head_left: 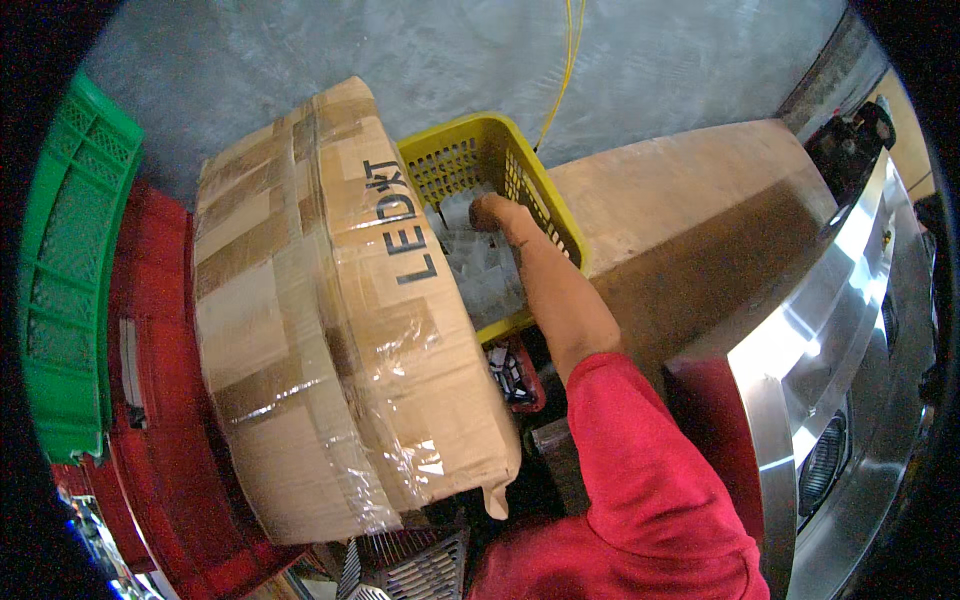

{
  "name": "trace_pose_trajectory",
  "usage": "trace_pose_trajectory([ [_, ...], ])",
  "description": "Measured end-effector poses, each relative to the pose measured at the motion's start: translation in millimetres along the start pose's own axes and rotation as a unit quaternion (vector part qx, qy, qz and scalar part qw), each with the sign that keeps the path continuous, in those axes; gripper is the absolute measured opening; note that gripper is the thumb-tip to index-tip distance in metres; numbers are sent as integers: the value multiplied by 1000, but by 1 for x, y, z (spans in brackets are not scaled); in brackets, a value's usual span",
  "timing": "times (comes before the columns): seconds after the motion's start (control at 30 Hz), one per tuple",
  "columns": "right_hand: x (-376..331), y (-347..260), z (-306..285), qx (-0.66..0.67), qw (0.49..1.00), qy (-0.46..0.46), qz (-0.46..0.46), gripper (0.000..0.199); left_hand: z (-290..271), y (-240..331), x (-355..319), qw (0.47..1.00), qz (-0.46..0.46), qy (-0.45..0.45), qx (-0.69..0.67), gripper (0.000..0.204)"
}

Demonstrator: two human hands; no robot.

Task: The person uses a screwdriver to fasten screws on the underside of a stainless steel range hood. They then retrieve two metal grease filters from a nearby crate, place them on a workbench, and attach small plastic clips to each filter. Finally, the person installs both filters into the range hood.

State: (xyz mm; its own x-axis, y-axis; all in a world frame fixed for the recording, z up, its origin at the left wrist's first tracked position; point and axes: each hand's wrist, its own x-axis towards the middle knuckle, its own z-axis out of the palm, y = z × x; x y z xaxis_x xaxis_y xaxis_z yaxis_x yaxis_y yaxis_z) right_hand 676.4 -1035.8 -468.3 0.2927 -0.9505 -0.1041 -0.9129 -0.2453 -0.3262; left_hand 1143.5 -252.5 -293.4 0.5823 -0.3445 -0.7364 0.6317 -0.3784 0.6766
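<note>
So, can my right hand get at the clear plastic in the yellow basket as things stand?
Probably yes: your right hand is inside the yellow basket, by the clear plastic, and the open top leaves room. The taped cardboard box hides part of its left side, though.

- Mottled blue-grey wall [690,55] across the top of the frame
- Yellow cord [569,68] hanging against it, upper centre
- Long brown box [690,185], right of centre, darker along its near side
- Shiny steel unit [850,350] at right, catching white glare
- Green crate [70,260] beside red crate [160,350], far left
</note>
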Motion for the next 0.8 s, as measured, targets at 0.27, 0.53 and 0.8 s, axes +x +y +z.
trace_pose_trajectory([
  [0.27,-35,-44,64,-69,975,-211,13,51,13,17,-15,998,-2,57,5,67],
  [0.53,-40,-54,3,-64,972,-226,-4,61,24,21,-12,999,-6,51,-5,55],
  [0.8,-41,-70,-64,23,957,-289,23,85,4,4,-31,995,-7,71,-77,43],
])
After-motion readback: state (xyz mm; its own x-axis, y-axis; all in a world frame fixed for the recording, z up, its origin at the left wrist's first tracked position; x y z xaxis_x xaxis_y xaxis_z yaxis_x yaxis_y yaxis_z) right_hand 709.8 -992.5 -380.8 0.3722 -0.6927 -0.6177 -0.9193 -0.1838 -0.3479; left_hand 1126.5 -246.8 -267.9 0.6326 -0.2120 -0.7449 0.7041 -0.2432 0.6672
